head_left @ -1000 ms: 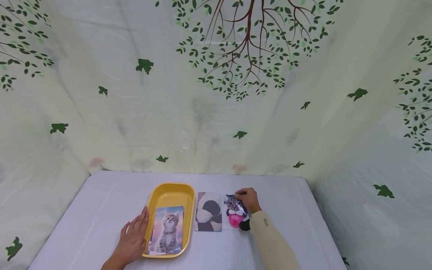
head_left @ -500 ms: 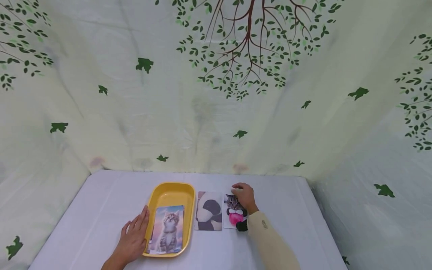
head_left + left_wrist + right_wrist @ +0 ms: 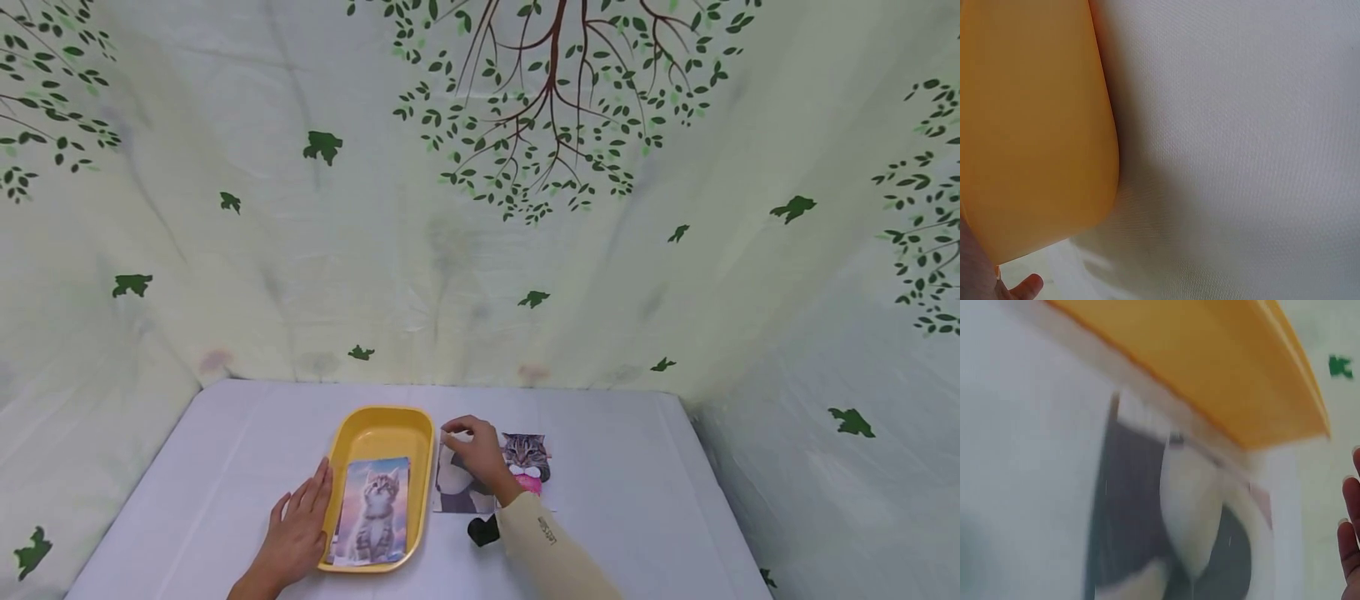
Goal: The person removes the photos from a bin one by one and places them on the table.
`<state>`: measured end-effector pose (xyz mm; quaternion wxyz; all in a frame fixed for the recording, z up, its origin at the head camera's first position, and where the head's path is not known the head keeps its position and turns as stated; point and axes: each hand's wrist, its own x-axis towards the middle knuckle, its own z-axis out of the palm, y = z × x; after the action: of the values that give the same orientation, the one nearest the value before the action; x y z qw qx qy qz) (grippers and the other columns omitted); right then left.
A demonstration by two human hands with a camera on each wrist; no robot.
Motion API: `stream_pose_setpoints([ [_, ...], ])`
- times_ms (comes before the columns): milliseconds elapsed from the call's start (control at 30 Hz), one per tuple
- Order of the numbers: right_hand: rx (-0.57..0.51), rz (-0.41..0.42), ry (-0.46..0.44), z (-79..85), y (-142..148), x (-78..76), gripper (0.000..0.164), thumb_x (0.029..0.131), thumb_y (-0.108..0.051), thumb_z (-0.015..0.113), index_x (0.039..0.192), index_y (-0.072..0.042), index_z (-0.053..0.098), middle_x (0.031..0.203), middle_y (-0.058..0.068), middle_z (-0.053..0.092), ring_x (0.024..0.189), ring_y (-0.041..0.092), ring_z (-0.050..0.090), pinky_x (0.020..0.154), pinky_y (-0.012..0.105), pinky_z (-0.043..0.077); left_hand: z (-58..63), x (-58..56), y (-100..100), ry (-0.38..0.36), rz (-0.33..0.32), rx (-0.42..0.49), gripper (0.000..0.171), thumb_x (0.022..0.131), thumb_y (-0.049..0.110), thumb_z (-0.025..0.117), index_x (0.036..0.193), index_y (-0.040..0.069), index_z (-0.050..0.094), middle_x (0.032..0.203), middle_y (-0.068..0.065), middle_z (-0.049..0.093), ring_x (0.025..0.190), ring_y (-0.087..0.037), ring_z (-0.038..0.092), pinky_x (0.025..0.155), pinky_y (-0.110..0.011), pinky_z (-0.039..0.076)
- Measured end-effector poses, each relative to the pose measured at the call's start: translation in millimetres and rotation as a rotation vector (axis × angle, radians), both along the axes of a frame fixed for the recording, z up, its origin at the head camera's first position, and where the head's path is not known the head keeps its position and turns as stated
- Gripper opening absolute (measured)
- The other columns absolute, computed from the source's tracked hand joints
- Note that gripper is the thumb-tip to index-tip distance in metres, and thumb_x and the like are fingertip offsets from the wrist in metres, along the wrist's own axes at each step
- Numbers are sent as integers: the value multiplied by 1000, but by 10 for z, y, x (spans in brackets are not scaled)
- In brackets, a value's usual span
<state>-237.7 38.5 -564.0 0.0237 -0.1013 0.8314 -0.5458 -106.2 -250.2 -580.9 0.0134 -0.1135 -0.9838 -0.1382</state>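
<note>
My left hand (image 3: 296, 521) lies along the left side of a yellow plastic tray (image 3: 386, 412), its fingers extended against the rim. In the tray is a picture card of a kitten (image 3: 377, 508). My right hand (image 3: 480, 450) is over a grey-and-white picture card (image 3: 453, 498) on the table, covering its upper right part. The right wrist view shows this card (image 3: 1191, 506) blurred, with loosely bent fingers (image 3: 1350, 494) off it at the right edge. Further right lies a tabby cat card with a pink ball (image 3: 527, 454), partly hidden by my right wrist.
A white cloth covers the table (image 3: 622, 467). Pale curtains with printed branches and leaves (image 3: 551, 92) enclose it at the back and sides. A black object (image 3: 483, 531) shows below my right sleeve (image 3: 551, 546).
My right hand has left the tabby cat card and moved left over the grey-and-white card. My left hand and the tray have stayed in place.
</note>
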Motion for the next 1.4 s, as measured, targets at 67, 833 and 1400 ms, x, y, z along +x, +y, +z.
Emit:
stream_pose_setpoints([
  [67, -34, 31, 13, 29, -122, 50, 14, 88, -16, 69, 101, -12, 73, 98, -2, 69, 99, 26, 60, 94, 49, 45, -8, -1, -3, 9, -6, 1, 89, 82, 5, 56, 153, 0, 4, 163, -6, -2, 131, -42, 29, 100, -66, 20],
  [833, -160, -1, -138, -80, -1203, 330, 27, 79, -8, 76, 105, -2, 71, 91, 3, 69, 81, 6, 60, 75, 21, 52, 7, 2, 10, 42, 1, -11, 86, 80, 4, 58, 152, -2, 11, 161, -10, 7, 128, -42, 35, 98, -66, 25],
  [1400, 28, -162, -195, -191, -1249, 363, 26, 77, -10, 79, 101, -10, 73, 91, -6, 66, 85, 10, 59, 77, 30, 54, 26, -7, 34, -36, 19, -35, 79, 85, 9, 55, 151, -5, 13, 160, -13, 9, 131, -41, 34, 99, -66, 29],
])
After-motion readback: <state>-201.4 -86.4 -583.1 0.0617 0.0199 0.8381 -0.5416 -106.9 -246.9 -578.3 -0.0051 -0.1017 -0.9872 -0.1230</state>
